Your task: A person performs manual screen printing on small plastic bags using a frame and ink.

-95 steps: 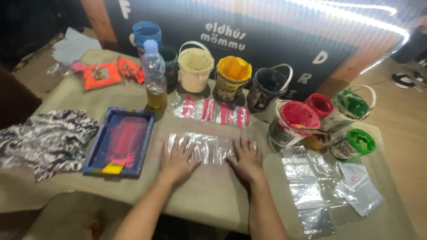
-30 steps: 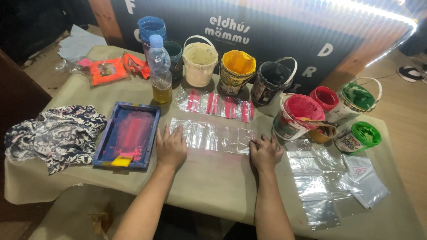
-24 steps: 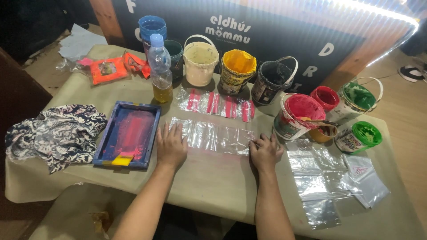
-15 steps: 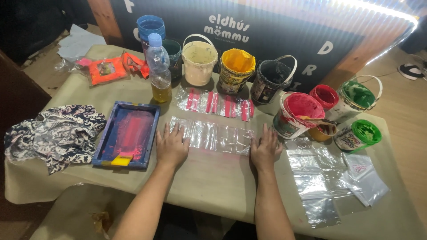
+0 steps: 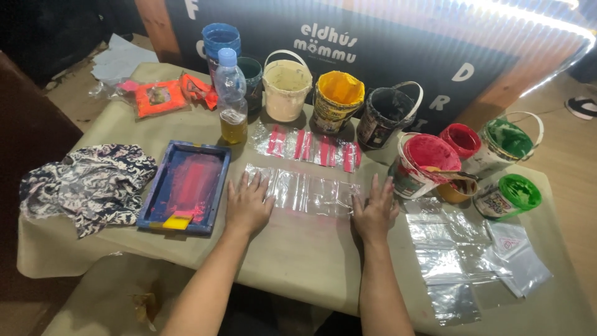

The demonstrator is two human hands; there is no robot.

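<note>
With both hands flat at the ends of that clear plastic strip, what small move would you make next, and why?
Probably lift the left hand and reach for the blue screen frame just beside it. The clear plastic strip already lies flat, pinned at its other end by the right hand.

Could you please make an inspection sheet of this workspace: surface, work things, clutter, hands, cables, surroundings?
Surface: table covered with beige cloth, faint pink stain near the hands.
Work things: clear plastic sheet lying flat; blue-framed printing screen with pink ink to its left; red-printed clear strips behind it.
Clutter: row of paint buckets, plastic bottle, patterned rag, clear bags, orange packets.
Hands: left hand flat on the sheet's left end; right hand flat at its right end.
Cables: nothing seen.
Surroundings: dark lettered board behind, wooden floor to the right.
</note>
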